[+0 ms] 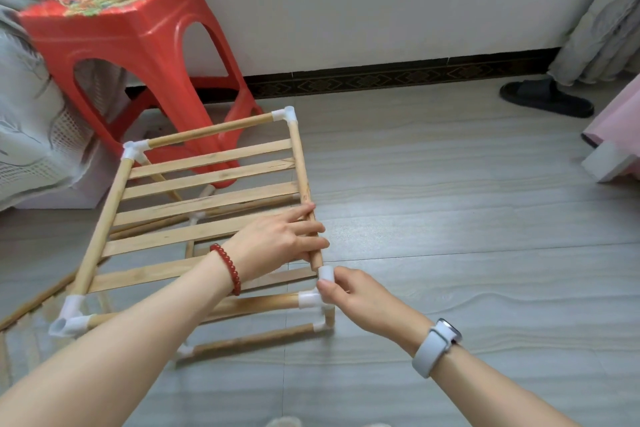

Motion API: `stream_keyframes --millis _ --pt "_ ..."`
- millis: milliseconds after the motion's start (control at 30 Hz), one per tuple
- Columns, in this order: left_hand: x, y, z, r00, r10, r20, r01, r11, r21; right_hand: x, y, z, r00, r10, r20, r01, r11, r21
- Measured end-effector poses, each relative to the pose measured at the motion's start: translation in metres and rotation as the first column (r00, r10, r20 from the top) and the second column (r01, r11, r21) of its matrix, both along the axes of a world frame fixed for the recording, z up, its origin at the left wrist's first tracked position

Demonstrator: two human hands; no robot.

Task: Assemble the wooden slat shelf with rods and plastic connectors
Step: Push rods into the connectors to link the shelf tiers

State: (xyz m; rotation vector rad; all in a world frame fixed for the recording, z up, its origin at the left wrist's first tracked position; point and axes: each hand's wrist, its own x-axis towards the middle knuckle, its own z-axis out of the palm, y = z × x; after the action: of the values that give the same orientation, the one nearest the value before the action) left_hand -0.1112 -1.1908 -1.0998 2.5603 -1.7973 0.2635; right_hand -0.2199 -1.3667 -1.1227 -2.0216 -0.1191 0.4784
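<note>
Fingers (304,232) of the left hand (277,239) are curled round the right side rod (304,184) of the slatted shelf frame (207,204) near its free lower end; the white corner connector (320,288) just below that end is pinched by the right hand (360,298); rod end and connector socket are seen just apart; the frame is held tilted above the grey floor (450,218), before a red plastic stool (138,45).

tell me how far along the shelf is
Done: slats sit between the side rods, and three top corner connectors are on. In hand: left hand grips the right rod, right hand pinches the near-right connector, not yet joined. Left: seating that rod end.
</note>
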Motion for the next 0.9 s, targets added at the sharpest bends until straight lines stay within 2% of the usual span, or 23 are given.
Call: stream_keyframes --millis 167,233,300,400,467,533,600,700,833,900 --pt "0.005 -0.003 0.004 0.996 -0.056 0.07 0.055 0.998 0.006 0.0 0.0 -0.005 1.0 0.017 -0.012 -0.017 1.0 -0.013" --pt "-0.003 -0.003 0.001 0.997 0.053 0.046 -0.051 0.997 -0.059 0.0 -0.004 -0.007 0.997 0.063 -0.051 -0.062 0.998 0.006" --pt "-0.023 0.0 -0.002 0.968 0.251 -0.027 -0.252 0.958 -0.134 0.005 -0.009 -0.002 0.985 0.077 -0.153 -0.069 0.996 0.057" --pt "-0.067 0.011 -0.005 0.889 0.424 -0.176 -0.457 0.847 -0.27 0.024 -0.012 0.0 0.933 -0.141 -0.331 0.22 0.952 0.215" --pt "-0.088 0.019 -0.011 0.825 0.476 -0.303 -0.548 0.805 -0.226 0.037 -0.007 -0.002 0.897 -0.281 -0.341 0.369 0.901 0.23" --pt "-0.098 0.027 -0.018 0.825 0.495 -0.273 -0.542 0.829 -0.136 0.047 0.005 -0.001 0.859 -0.269 -0.436 0.429 0.843 0.325" --pt "-0.096 0.03 -0.021 0.85 0.489 -0.195 -0.517 0.844 -0.14 0.055 0.013 0.005 0.848 -0.226 -0.48 0.441 0.804 0.399" --pt "-0.09 0.04 -0.021 0.858 0.49 -0.151 -0.512 0.834 -0.203 0.065 0.019 0.015 0.865 -0.185 -0.466 0.398 0.819 0.414" --pt "-0.099 0.063 -0.026 0.891 0.407 -0.2 -0.447 0.862 -0.238 0.06 0.021 0.016 0.915 -0.092 -0.394 0.243 0.903 0.354" --pt "-0.107 0.072 -0.028 0.909 0.374 -0.184 -0.411 0.879 -0.241 0.05 0.025 0.011 0.914 -0.085 -0.397 0.235 0.908 0.347"
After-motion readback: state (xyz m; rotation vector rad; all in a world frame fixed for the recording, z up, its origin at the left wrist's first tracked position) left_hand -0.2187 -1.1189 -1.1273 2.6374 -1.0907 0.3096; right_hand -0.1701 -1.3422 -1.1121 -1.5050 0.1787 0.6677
